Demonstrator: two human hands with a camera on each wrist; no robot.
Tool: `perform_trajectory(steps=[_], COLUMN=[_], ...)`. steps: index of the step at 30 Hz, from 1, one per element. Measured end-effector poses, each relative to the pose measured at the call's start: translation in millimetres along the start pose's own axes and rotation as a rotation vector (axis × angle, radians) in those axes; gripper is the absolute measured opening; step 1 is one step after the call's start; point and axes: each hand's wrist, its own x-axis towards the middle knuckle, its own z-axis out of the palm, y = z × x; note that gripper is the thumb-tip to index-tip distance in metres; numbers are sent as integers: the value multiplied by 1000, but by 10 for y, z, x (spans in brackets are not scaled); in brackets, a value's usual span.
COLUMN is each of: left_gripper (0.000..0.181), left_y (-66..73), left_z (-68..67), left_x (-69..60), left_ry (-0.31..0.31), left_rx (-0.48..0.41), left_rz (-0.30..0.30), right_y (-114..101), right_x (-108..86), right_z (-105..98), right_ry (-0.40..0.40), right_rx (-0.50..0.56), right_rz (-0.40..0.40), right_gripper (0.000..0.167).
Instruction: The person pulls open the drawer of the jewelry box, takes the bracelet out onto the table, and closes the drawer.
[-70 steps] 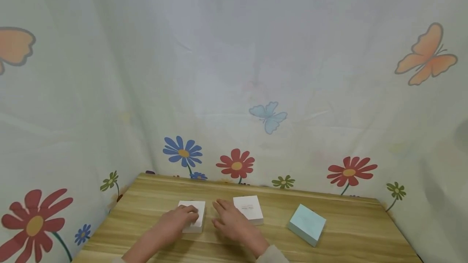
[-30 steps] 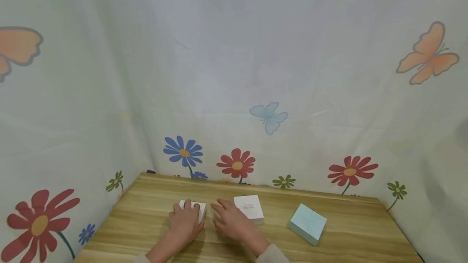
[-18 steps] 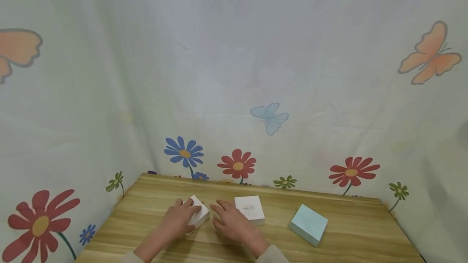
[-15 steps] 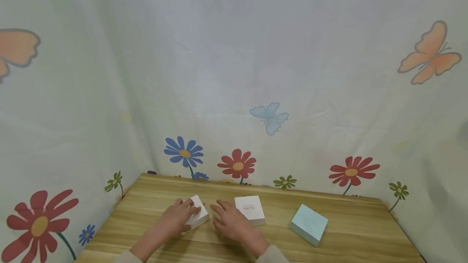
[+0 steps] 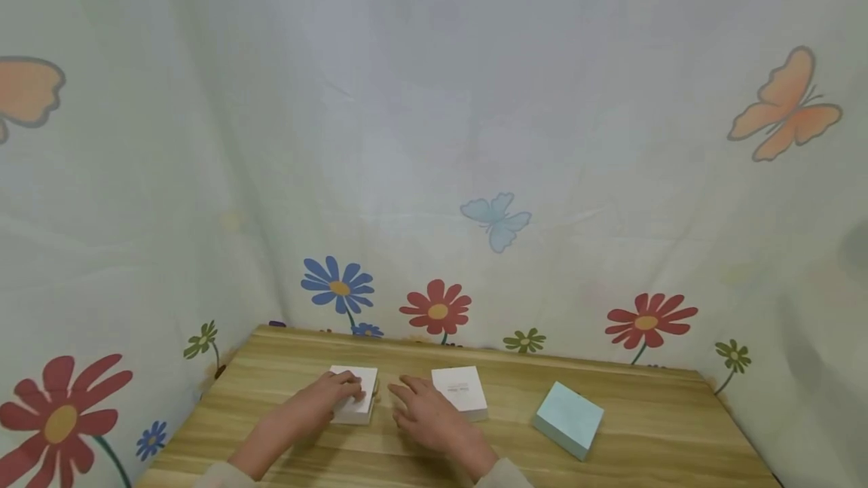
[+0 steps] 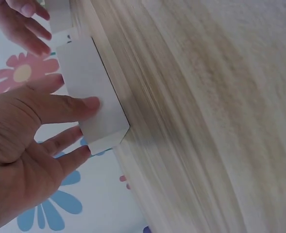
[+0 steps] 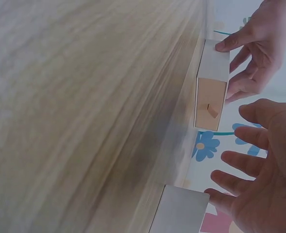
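Thumb on one side and fingers over the top, the left hand (image 5: 315, 407) grips the left white box (image 5: 357, 379) on the table. The left wrist view shows that thumb pressed on the pale face of the box (image 6: 84, 70). A tan end with a small tab (image 7: 210, 94) faces the right hand in the right wrist view. Fingers spread and holding nothing, the right hand (image 5: 434, 419) is between the two white boxes. Its little finger is close to the printed white box (image 5: 466, 390); whether they touch is unclear.
A light teal box (image 5: 570, 416) sits turned at an angle on the right of the wood-grain table (image 5: 637, 435). A pale curtain with flowers and butterflies (image 5: 407, 134) hangs behind and at both sides of the table.
The left white box was slanted half a second ago; it now lies square to the view and slightly further left. The left hand has moved left with it. The right hand has barely moved.
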Motion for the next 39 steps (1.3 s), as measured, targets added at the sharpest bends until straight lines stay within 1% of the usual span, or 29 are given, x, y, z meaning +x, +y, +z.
perform_trajectory(steps=[4,9,11,14,18,24,29,33,35,38,39], left_gripper=[54,47,49,53,51,48,46,47,47,46,46], left_y=[-32,-11,4,19,-7,-118,-179,-203,-210,-213,-212], left_z=[33,35,40,52,71,58,46,60,73,87,88], left_x=[-1,69,91,99,93,79,47,51,57,58,59], left_ry=[8,-1,1,16,35,47,47,49,58,64,66], left_rx=[-15,-62,-65,-64,-39,9,8,-9,-12,-21,-20], left_rz=[-1,-47,-65,-75,-66,-28,-1,-10,-16,-23,-23], right_y=[5,19,17,15,6,-41,-79,-103,-106,-112,-109], right_x=[-1,29,59,112,197,336,414,477,514,567,585], right_z=[6,22,25,32,51,82,144,161,165,181,195], right_ry=[1,15,19,25,41,48,62,74,76,77,79], right_rx=[-6,15,28,35,40,86,82,107,119,134,143], right_rz=[-13,-17,-15,-14,-7,5,9,30,32,27,25], right_gripper=[48,46,45,44,41,32,30,29,23,6,5])
